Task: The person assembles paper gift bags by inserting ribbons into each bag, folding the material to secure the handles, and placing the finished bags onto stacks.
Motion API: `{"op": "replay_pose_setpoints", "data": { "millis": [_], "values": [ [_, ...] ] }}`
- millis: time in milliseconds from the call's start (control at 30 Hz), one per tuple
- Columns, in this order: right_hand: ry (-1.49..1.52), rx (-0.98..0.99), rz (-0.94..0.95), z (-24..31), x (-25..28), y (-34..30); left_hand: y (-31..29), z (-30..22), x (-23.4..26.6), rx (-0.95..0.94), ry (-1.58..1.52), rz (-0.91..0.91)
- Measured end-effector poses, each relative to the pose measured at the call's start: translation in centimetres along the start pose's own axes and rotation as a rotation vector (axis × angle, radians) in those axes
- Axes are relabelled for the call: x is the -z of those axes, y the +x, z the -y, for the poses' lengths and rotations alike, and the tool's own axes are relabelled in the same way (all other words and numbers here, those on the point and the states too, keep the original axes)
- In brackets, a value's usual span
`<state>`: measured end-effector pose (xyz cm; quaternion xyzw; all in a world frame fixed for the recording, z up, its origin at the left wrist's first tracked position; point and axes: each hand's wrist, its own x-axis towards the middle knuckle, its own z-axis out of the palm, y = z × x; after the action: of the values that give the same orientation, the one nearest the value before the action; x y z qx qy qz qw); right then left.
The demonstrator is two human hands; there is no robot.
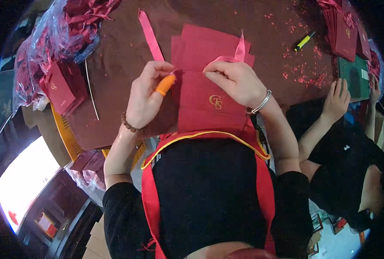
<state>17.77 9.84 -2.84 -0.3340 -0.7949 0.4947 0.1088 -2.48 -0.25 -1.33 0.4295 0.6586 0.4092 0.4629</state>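
Ylw tool (304,42), scraps (319,82) R of pouches (196,88)

Brn tbl (118,82) w/ red bags (195,95)

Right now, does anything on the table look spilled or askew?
Yes. Pinkish-red scraps lie strewn over the right side of the brown tabletop, near a yellow pen-like tool, like uncleared litter. The flat red pouches in the middle also look slightly askew, their edges fanned out.
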Motion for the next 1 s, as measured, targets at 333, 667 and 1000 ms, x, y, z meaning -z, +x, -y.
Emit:
{"op": "replay_pose_setpoints", "data": {
  "millis": [333, 667, 1000],
  "values": [
    [0.048, -0.047, 0.019, -0.2, 0.0, -0.2, -1.2, -1.1, -2.8, -0.49, 0.728, -0.12],
    [-0.076, 0.005, -0.005, 0.0, -0.3, -0.6, -0.7, 0.0, -3.7, -0.624, 0.858, -0.177],
    [0.184, 0.018, 0.059, -0.8, -0.2, -0.7, -0.8, 0.8, -4.7, -0.646, 0.853, -0.314]
  ]
}}
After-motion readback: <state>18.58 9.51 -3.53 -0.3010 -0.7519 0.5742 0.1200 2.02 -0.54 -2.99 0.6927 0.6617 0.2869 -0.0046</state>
